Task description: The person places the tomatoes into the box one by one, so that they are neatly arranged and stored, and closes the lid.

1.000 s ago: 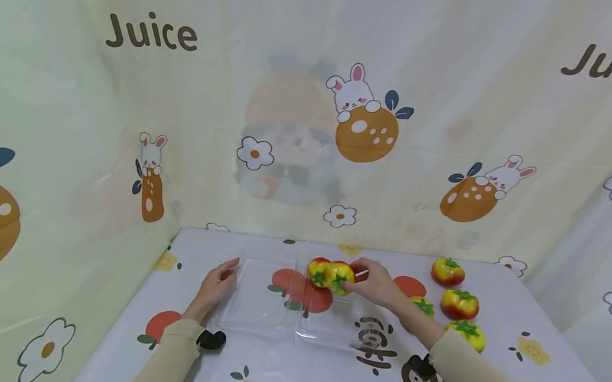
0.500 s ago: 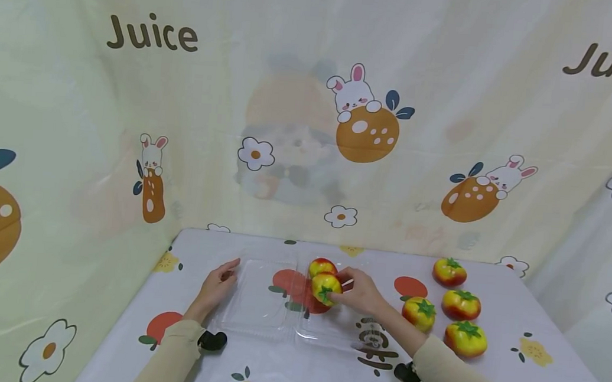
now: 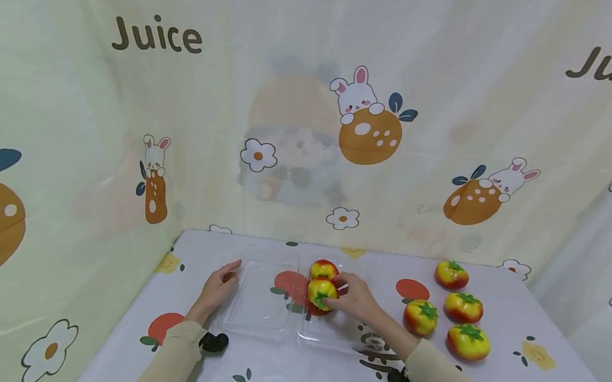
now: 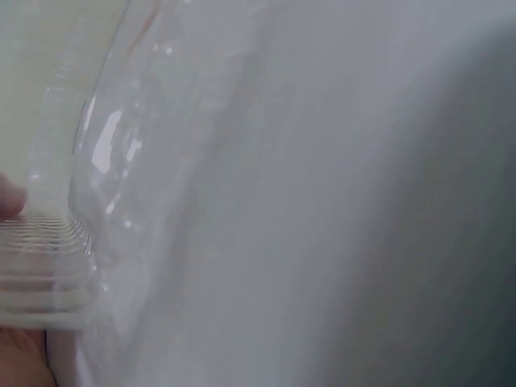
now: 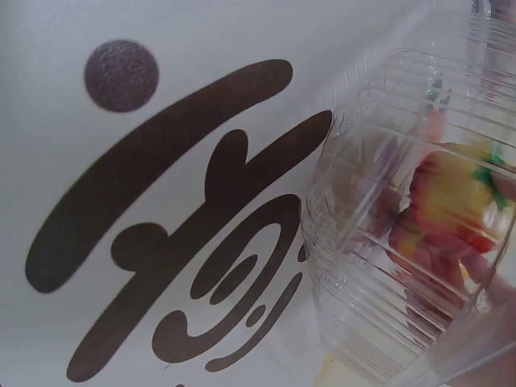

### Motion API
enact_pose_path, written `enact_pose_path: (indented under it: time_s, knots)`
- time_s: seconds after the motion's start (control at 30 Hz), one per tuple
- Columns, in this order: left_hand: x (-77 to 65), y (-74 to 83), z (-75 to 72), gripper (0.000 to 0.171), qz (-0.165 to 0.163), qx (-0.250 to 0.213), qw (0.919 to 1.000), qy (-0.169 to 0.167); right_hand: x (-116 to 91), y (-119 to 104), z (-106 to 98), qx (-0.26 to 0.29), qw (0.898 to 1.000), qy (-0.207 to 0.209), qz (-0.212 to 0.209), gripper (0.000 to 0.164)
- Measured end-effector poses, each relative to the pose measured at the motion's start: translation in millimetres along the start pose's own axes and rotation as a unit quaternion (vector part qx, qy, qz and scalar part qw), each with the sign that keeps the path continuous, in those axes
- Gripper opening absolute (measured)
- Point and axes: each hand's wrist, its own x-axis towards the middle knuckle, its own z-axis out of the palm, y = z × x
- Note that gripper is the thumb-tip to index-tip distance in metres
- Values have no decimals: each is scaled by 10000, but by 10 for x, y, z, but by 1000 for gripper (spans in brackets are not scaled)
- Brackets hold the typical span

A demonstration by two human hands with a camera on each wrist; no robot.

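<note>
Your right hand point(image 3: 358, 300) holds a red-and-yellow fruit point(image 3: 320, 289) in the clear plastic container point(image 3: 258, 300)

Take the held fruit as the clock's centre, with 12 straight away from you. Your right thumb and fingers grip it from 3 o'clock, parted only by its body; its green leafy cap tips towards 6. It is in the container's right half, though I cannot tell whether it bears on the bottom. A second fruit point(image 3: 324, 267) sits at 12 in that same half, just beyond and partly hidden by the held one.

At 9, your left hand point(image 3: 218, 288) pinches the container's left edge; the left wrist view shows a fingertip against the ribbed wall. How tightly you hold it, I cannot tell.

Four more fruits lie around 3 o'clock on the printed tablecloth point(image 3: 272, 366): the nearest loose fruit point(image 3: 420, 318), then the rear one point(image 3: 451, 276), the middle one point(image 3: 463, 309) and the front one point(image 3: 468, 343). The printed curtain point(image 3: 296, 30) hangs at 12.
</note>
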Motion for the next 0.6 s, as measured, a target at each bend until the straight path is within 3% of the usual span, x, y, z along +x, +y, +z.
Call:
enact_pose_path:
  time_s: [0.37, 0.6]
  knots:
    - [-2, -2, 9, 43, 18, 56, 10000, 9, -22, 68, 36, -145, 9995, 6, -298, 46]
    - [-4, 5, -8, 43, -21, 77, 10000, 27, -20, 69, 13, 22, 9999, -94, -50, 53]
